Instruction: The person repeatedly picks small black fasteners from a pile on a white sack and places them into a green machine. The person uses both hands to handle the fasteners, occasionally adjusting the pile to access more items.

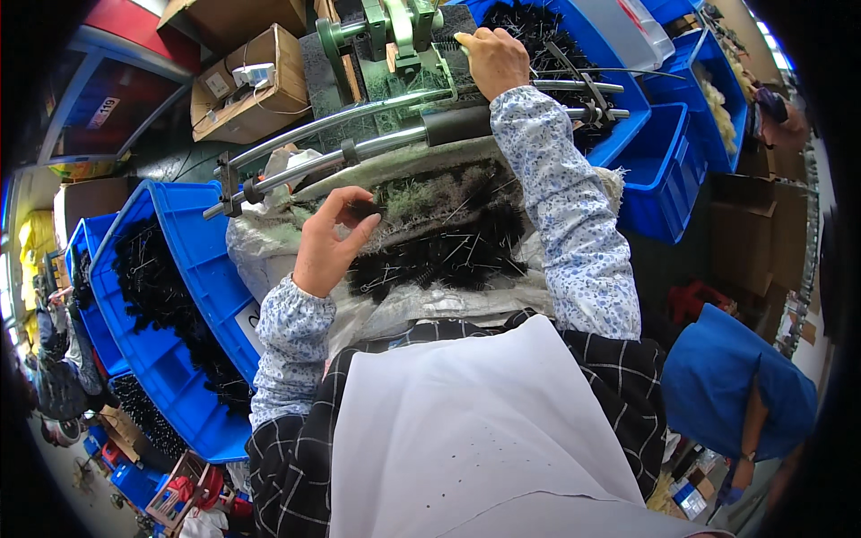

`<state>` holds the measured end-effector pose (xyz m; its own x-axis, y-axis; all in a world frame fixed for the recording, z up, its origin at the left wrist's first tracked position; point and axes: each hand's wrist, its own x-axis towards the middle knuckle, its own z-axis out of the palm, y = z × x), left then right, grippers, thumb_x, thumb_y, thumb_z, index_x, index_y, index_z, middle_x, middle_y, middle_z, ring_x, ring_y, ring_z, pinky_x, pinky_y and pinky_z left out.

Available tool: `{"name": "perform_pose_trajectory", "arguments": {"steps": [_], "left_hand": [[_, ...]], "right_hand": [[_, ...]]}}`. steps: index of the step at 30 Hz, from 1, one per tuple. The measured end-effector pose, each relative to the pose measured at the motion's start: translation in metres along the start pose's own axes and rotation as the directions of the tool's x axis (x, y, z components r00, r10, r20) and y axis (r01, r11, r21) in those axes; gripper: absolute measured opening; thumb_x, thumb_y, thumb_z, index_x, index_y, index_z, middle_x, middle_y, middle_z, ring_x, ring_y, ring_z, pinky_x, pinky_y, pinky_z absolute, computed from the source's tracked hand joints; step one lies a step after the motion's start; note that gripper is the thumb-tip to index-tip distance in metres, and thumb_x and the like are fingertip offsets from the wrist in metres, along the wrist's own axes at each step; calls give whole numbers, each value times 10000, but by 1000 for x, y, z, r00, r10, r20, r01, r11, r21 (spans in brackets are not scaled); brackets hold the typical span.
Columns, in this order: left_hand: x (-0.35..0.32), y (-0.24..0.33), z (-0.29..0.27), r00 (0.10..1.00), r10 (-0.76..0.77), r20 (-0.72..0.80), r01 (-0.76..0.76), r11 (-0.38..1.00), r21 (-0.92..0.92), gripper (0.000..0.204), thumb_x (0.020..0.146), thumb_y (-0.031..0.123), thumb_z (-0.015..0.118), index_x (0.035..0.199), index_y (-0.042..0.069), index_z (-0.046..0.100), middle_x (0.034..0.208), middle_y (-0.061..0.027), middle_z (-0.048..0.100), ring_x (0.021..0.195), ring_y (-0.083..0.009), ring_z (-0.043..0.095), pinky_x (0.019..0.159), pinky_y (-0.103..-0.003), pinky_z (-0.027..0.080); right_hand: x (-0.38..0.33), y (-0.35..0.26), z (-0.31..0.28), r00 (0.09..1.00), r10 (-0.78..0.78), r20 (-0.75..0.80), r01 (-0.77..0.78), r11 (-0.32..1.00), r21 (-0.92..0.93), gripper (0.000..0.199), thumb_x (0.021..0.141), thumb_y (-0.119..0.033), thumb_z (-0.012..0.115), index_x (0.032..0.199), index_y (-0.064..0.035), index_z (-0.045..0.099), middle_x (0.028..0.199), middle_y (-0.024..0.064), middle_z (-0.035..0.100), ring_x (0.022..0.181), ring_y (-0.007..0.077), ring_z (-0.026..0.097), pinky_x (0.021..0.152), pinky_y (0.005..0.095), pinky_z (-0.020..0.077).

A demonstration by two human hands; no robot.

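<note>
My left hand [328, 244] is curled over a sheet-covered lap area, its thumb and fingers closed around a small black bristle brush [361, 211]. Below and beside it, a pile of black wire-stemmed brushes [439, 255] lies on the pale, dusty sheet [359, 314]. Up at the green machine [399, 40], my right hand [498, 63] has its fingers bent and closed at the machine's right side. Something yellow shows at its fingertips; whether that is a held piece or a finger cover, I cannot make out. Both forearms wear flowered sleeves.
Metal rods [332, 161] run across between me and the machine. A blue crate [193, 260] of black brushes stands left, another blue bin [619, 81] beyond my right hand. An open cardboard box [287, 85] is at the far left; a blue-covered seat [735, 386] stands at right.
</note>
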<state>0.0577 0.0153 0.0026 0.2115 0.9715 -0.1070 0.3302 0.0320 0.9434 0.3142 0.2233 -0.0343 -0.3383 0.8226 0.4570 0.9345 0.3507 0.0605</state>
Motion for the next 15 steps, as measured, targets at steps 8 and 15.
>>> {"name": "perform_pose_trajectory", "arguments": {"steps": [8, 15], "left_hand": [[-2, 1, 3, 1000, -19, -4, 19, 1000, 12, 282, 808, 51, 658, 1061, 30, 534, 944, -11, 590, 763, -57, 536, 697, -202, 433], [-2, 1, 5, 1000, -6, -1, 6, 1000, -13, 278, 806, 49, 658, 1056, 28, 537, 938, -11, 590, 757, -57, 537, 679, -200, 429]], "right_hand": [[-1, 0, -1, 999, 21, 39, -21, 999, -25, 217, 806, -157, 610, 1011, -184, 675, 803, 3, 617, 766, 188, 582, 716, 332, 494], [-2, 1, 3, 1000, 1, 12, -2, 1000, 25, 185, 829, -156, 575, 956, -207, 700, 780, 21, 627, 754, 195, 593, 763, 364, 476]]}}
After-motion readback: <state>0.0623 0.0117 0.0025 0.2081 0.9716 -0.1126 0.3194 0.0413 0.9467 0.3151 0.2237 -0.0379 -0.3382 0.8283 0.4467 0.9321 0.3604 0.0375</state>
